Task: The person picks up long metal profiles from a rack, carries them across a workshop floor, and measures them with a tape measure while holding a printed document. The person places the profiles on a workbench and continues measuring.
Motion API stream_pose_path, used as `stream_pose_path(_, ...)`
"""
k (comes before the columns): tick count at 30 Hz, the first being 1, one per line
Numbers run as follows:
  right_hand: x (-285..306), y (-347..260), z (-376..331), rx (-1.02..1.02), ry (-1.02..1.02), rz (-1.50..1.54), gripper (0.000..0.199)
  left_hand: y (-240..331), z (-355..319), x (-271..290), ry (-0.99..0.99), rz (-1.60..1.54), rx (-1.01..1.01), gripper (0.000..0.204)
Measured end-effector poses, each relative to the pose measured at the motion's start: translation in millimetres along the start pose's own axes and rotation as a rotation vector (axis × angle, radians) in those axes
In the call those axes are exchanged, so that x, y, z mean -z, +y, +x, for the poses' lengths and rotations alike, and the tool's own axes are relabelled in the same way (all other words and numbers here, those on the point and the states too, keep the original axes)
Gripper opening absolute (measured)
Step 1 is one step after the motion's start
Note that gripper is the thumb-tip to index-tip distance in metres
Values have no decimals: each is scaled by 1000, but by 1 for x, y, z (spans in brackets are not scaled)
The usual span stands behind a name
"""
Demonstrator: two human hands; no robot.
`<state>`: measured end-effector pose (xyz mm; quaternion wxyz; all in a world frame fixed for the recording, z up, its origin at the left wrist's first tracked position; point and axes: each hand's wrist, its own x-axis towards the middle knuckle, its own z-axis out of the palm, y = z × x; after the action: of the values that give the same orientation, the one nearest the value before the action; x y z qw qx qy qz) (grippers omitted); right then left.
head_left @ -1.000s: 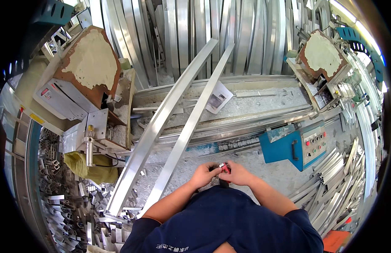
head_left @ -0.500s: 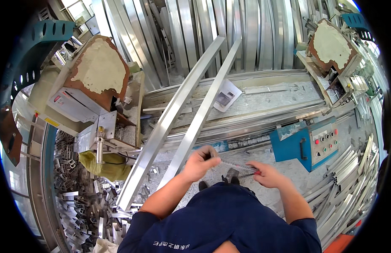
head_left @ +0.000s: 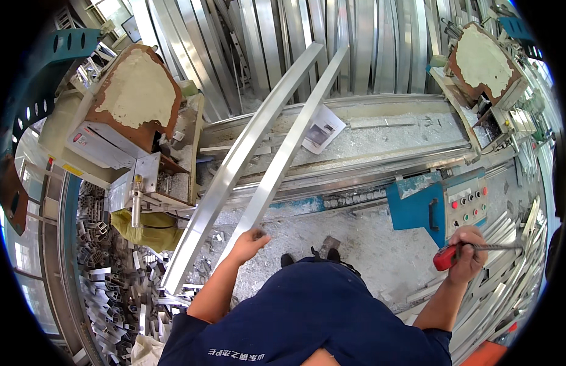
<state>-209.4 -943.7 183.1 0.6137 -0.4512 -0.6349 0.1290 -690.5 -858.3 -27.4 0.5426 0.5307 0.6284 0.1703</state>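
Note:
In my right hand [head_left: 469, 250] is a red tape measure [head_left: 444, 258], with a thin dark strip, apparently its blade, reaching out to the right past my fingers. My left hand [head_left: 248, 245] is by the near part of a long silver metal profile [head_left: 267, 189]; its fingers are loosely bent with the thumb apart, and nothing shows in them. Whether it touches the profile I cannot tell. A second, wider profile [head_left: 234, 168] runs alongside on the left. Both slant from the far rack across the machine bed toward me.
A blue control box [head_left: 438, 210] with coloured buttons stands front right. Boxy machine heads [head_left: 136, 97] flank the bed [head_left: 392, 137], where a printed sheet [head_left: 323, 129] lies. Metal offcuts [head_left: 106, 293] heap at left; long strips [head_left: 502, 287] lie at right. Upright profiles [head_left: 368, 55] stand behind.
My hands have moved apart. The tape stretched between them is gone from there; the right hand has swung right with the tape measure, and the left has let go and moved left beside the profile.

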Motion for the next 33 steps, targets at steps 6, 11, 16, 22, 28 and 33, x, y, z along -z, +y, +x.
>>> stream_pose_path(6,5,-45,44,419,39,-119,33,-145,-34,-15,-199,675,264,63)
stream_pose_path(11,3,-61,68,574,3,-259,35,-201,-92,-18,-258,531,519,59)
stream_pose_path(16,-8,-69,74,539,8,-304,36,-167,-127,-18,-1,363,830,47)
stream_pose_path(22,-8,-71,74,644,-79,-284,35,-305,-116,-1,-108,404,365,44)
stream_pose_path(28,-20,-73,69,624,-61,-296,33,-236,-95,-14,42,99,587,46)
stream_pose_path(33,-18,-71,66,696,-34,-322,33,-222,-85,-15,25,130,575,48)
